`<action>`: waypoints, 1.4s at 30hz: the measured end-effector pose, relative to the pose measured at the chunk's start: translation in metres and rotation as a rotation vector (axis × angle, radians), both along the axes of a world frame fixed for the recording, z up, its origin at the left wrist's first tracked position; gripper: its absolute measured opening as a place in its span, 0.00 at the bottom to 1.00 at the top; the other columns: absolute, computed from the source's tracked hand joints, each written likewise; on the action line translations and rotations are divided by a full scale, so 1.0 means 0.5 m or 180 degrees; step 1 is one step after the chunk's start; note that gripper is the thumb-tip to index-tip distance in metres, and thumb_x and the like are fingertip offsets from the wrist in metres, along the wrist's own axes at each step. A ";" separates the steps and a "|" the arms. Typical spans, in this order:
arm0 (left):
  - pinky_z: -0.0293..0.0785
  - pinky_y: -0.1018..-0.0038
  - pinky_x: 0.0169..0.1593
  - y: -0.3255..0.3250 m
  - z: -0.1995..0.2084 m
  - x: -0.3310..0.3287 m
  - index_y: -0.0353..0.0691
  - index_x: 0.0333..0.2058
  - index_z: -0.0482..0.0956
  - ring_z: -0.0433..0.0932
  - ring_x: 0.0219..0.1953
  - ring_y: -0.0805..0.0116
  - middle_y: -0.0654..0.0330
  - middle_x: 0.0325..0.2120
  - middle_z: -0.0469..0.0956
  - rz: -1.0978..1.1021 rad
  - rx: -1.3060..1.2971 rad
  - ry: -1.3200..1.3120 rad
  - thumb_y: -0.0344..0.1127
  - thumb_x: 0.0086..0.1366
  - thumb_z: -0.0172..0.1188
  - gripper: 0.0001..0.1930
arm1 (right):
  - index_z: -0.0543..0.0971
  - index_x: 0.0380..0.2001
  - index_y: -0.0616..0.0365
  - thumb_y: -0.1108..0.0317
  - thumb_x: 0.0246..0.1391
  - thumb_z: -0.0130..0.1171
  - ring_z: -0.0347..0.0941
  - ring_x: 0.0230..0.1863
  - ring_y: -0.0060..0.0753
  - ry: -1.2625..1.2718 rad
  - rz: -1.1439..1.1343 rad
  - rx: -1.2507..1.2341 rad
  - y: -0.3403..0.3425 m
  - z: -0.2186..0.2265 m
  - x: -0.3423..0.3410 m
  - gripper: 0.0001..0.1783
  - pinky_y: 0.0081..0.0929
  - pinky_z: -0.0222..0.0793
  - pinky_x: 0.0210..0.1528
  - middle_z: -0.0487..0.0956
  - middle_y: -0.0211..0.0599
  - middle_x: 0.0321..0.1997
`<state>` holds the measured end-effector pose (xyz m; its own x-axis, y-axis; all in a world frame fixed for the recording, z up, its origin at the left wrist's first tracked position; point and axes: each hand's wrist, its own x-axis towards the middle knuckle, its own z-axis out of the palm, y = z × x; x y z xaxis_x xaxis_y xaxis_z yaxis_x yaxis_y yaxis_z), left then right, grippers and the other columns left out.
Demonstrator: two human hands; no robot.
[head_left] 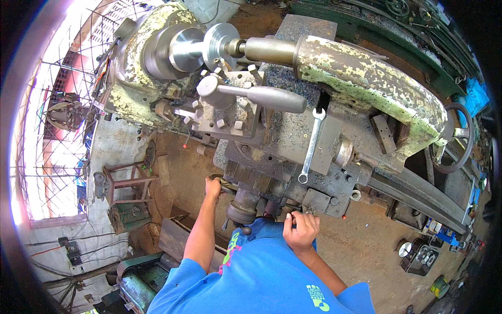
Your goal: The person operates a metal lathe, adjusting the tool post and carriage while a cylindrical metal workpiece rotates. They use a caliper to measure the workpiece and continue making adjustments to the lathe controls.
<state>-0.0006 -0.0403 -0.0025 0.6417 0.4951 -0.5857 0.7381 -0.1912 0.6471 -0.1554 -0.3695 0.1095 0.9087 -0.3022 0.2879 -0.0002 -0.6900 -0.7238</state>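
Gripping the handwheel (228, 186), which lies immediately right, the left hand (212, 187) is clamped on its rim. A wrench (313, 145) rests farther up-right of this grip. Right hand (301, 231): fingers curled; hold cannot be determined.

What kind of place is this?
Probably a machine shop: a worn lathe with a shiny round metal workpiece mounted, a combination wrench lying on it, and another machine, dark green, behind.
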 end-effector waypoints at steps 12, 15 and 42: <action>0.76 0.65 0.20 0.009 0.009 0.002 0.36 0.47 0.58 0.78 0.20 0.61 0.50 0.28 0.77 -0.0165 -0.0115 0.0023 0.35 0.62 0.49 0.18 | 0.78 0.26 0.56 0.71 0.44 0.64 0.70 0.23 0.37 -0.0103 -0.0288 -0.0035 0.017 -0.010 -0.005 0.05 0.37 0.60 0.30 0.75 0.31 0.19; 0.76 0.65 0.20 0.025 0.000 0.001 0.35 0.47 0.57 0.79 0.20 0.61 0.49 0.29 0.76 -0.0242 -0.0212 0.0019 0.37 0.63 0.49 0.18 | 0.78 0.26 0.56 0.71 0.45 0.63 0.70 0.22 0.36 -0.0223 -0.0378 -0.0157 0.022 -0.015 -0.007 0.04 0.36 0.60 0.29 0.73 0.30 0.17; 0.80 0.63 0.26 0.124 -0.008 0.009 0.29 0.59 0.52 0.71 0.22 0.70 0.58 0.27 0.71 -0.1275 -0.0833 0.0307 0.53 0.68 0.49 0.35 | 0.79 0.28 0.62 0.69 0.49 0.64 0.76 0.22 0.33 -0.0270 -0.1926 -0.0008 0.089 -0.037 -0.002 0.07 0.28 0.71 0.29 0.80 0.40 0.21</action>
<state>0.0041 0.0220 -0.0066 0.6885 0.0486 -0.7236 0.6986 -0.3125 0.6437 -0.1564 -0.3251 0.0912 0.5500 -0.7569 0.3530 -0.3350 -0.5872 -0.7369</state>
